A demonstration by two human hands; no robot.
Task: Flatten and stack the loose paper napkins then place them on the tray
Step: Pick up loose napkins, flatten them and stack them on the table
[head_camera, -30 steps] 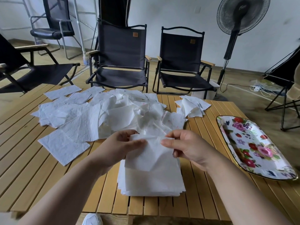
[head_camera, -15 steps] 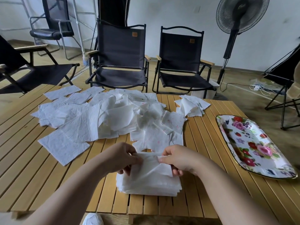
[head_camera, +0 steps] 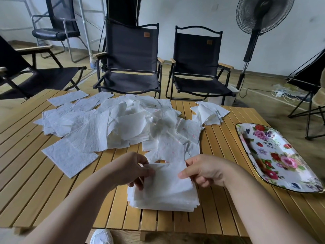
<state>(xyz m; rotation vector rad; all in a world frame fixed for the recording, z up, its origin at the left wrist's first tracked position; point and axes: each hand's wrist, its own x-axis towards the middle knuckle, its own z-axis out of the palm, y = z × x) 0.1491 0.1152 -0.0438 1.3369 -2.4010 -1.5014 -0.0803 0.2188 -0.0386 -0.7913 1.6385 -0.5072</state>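
Note:
A neat stack of white napkins [head_camera: 163, 198] lies near the table's front edge. One white napkin [head_camera: 167, 176] is spread over the top of the stack. My left hand [head_camera: 130, 170] pinches its left edge and my right hand [head_camera: 204, 170] pinches its right edge. Behind my hands a wide heap of loose napkins [head_camera: 112, 124] covers the middle and left of the wooden slat table [head_camera: 35, 182]. A smaller bunch of napkins [head_camera: 209, 112] sits at the back right. The flowered tray [head_camera: 274, 155] lies at the right edge with nothing on it.
Two black folding chairs [head_camera: 131, 57] stand just behind the table, with another [head_camera: 26, 74] at the left. A standing fan [head_camera: 255, 29] and floor cables are at the back right. A white shoe [head_camera: 102, 236] shows under the front edge.
My hands have brought the napkin down from above the stack onto it and moved apart, pulling the napkin flat across the top.

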